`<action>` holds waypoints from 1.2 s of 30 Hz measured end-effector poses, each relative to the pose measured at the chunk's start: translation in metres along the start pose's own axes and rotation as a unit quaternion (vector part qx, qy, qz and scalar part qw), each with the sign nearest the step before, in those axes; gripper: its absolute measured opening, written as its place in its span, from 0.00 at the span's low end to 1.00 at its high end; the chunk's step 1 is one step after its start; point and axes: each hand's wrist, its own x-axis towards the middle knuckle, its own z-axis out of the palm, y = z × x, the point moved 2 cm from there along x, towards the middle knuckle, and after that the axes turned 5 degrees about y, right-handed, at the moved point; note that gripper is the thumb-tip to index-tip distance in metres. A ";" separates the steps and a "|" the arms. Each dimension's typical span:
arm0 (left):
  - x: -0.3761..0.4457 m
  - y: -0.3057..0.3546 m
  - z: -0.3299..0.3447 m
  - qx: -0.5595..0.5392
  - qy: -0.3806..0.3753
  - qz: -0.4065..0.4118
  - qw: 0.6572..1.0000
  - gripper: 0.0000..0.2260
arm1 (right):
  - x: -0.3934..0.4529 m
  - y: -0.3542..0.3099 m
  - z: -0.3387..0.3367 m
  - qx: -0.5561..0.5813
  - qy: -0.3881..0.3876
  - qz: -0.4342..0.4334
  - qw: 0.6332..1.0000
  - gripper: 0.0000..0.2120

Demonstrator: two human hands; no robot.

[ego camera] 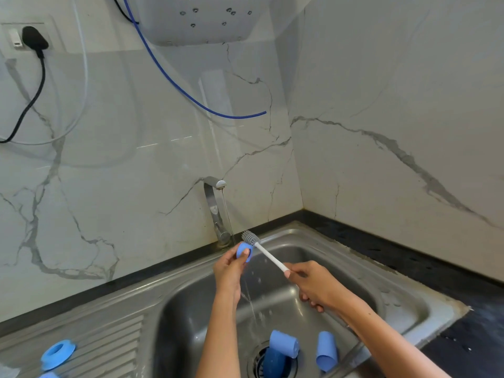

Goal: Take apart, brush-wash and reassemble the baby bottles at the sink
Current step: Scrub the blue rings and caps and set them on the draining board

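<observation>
Near the middle of the frame, just below the tap and its thin stream of running water, the left hand pinches a small blue bottle cap between thumb and fingers. The right hand, slightly lower and to the right, is curled around the white handle of a bottle brush; the brush's grey bristled head sits at the top edge of the cap, touching or just behind it. Both hands are raised over the basin of the stainless steel sink. At the bottom of the frame, in the basin, a blue bottle body lies on its side at the drain, partly over a darker blue piece, and a second blue bottle part lies just to the right. On the ribbed draining board at lower left rests a blue screw ring. At upper left, a black plug sits in a wall socket, and a blue hose curves across the marble wall.
</observation>
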 end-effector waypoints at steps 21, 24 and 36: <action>-0.016 0.002 0.007 0.203 0.064 0.094 0.973 0.16 | -0.005 -0.010 0.010 -0.141 0.010 -0.081 0.987 0.18; -0.024 0.001 0.014 0.206 0.058 0.096 0.972 0.14 | 0.001 -0.012 0.018 -0.157 0.009 -0.083 0.984 0.18; -0.007 0.003 -0.002 -0.147 0.046 -0.127 0.980 0.08 | -0.010 -0.010 0.009 -0.050 0.004 -0.072 0.996 0.16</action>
